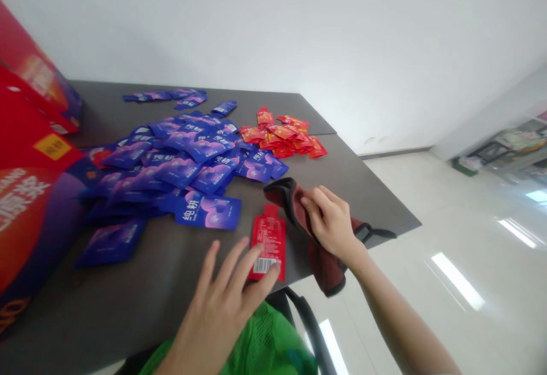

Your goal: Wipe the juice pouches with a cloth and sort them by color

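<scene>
My right hand (327, 218) is closed on a bunched dark red cloth (327, 269) with black edging, lifted over the table's front right edge. Fingers spread, my left hand (226, 301) reaches over the lower part of a red pouch (269, 232). That pouch lies flat, its printed side and barcode facing up; whether my fingertips touch it I cannot tell. A blue pouch (209, 211) rests just left of it, at the front of a large heap of blue pouches (171, 161).
A pile of small red sachets (282, 134) sits toward the back right of the grey table (350, 175). Large red and blue boxes (29, 192) stand at the left. Behind the table is a white wall (256, 27); shelves (508, 141) stand far right.
</scene>
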`<action>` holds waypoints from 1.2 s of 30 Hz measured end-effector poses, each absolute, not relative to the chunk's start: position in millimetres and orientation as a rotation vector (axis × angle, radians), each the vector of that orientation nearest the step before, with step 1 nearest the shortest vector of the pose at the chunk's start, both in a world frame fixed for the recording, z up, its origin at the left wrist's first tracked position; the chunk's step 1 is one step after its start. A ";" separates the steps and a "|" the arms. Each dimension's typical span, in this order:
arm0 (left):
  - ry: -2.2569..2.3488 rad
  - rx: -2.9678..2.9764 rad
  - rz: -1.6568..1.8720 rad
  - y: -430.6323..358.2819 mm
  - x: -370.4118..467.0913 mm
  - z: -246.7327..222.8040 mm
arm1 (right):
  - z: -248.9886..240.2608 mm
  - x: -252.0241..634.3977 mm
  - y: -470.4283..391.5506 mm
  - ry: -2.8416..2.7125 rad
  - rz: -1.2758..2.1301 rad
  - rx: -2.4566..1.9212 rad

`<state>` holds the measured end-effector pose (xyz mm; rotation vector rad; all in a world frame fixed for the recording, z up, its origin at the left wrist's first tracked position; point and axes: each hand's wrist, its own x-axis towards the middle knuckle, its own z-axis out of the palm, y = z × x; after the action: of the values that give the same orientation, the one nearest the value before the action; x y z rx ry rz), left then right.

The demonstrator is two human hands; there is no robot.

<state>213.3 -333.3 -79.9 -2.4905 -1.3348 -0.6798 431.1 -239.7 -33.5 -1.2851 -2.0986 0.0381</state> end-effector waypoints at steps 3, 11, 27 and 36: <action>-1.133 -2.659 -0.510 -320.9 211.4 -78.1 | -27.3 418.7 -266.0 -2.282 0.066 -1.105; -1.101 -2.631 -0.358 -338.6 225.7 -83.1 | -64.7 393.0 -251.1 -2.866 -0.010 -0.946; -1.120 -2.646 -0.268 -338.7 249.0 -62.9 | -53.9 402.5 -268.2 -2.845 0.049 -0.845; -1.162 -2.649 -0.225 -337.3 249.2 -72.9 | -37.8 407.3 -192.5 -2.644 -0.143 -1.257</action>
<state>249.2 -337.3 -72.9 -2.6487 -1.1619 -0.2247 407.3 -192.5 -37.8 -1.2575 -2.6441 -0.1428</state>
